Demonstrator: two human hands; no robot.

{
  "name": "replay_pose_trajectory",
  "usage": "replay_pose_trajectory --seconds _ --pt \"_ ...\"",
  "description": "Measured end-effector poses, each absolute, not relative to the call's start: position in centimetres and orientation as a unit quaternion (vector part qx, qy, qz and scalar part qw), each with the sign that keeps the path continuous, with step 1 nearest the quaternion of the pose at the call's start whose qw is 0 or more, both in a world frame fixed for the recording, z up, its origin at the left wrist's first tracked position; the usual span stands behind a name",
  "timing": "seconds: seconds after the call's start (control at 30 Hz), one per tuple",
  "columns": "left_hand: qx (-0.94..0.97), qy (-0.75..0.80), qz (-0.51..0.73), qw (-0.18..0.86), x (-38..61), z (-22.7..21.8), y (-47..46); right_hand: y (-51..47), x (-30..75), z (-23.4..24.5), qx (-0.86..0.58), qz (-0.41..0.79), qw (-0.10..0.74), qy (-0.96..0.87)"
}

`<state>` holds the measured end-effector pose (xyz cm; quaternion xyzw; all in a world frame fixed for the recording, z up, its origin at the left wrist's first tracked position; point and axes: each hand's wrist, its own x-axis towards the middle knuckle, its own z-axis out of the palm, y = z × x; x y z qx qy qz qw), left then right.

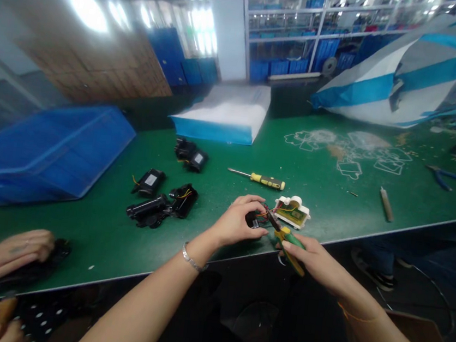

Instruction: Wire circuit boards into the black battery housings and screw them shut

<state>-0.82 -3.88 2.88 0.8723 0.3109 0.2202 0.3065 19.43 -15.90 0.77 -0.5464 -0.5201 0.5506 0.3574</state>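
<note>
Near the bench's front edge, my left hand is curled round a small black device with thin coloured wires coming out of it. My right hand grips cutting pliers with yellow and green handles. Their jaws are at the wires, close to my left fingertips; whether they have closed on a wire is too small to tell. Just right of the jaws lies a white-framed part with a green circuit board, and wires run toward it. A yellow and black screwdriver rests behind my hands.
Several black housings lie to the left, beside a blue bin. A co-worker's hand holds something dark at far left. Blue-handled pliers, a thin tube, clear plastic scraps and a white-blue box are on the green bench.
</note>
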Motion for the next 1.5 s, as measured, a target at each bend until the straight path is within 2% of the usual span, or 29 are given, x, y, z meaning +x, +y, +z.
replay_pose_trajectory --seconds 0.17,0.47,0.63,0.87,1.23,1.33,1.4,1.5 --pt "0.871 0.312 0.217 0.31 -0.8 2.9 -4.0 -16.0 19.3 0.9 -0.539 0.571 0.366 -0.499" --pt "0.869 0.311 0.21 0.321 -0.8 3.2 -3.9 -16.1 18.6 0.7 -0.506 0.68 0.395 -0.355" --pt "0.872 0.304 0.212 0.319 -0.8 3.1 -3.8 -15.8 18.6 0.5 -0.51 0.661 0.386 -0.393" --pt "0.872 0.313 0.209 0.312 -0.8 3.0 -3.8 -15.8 17.3 -0.1 -0.559 0.565 0.392 -0.463" --pt "0.874 0.304 0.21 0.316 -0.7 3.2 -3.9 -17.1 16.8 0.3 -0.473 0.677 0.449 -0.342" --pt "0.872 0.312 0.209 0.315 -0.7 3.0 -3.9 -16.8 19.3 1.5 -0.512 0.584 0.506 -0.375" --pt "0.87 0.319 0.216 0.309 -0.7 2.9 -3.9 -15.7 22.0 1.6 -0.611 0.419 0.509 -0.437" --pt "0.867 0.332 0.231 0.291 -0.7 2.8 -3.9 -13.6 26.1 0.2 -0.749 0.096 0.399 -0.52"
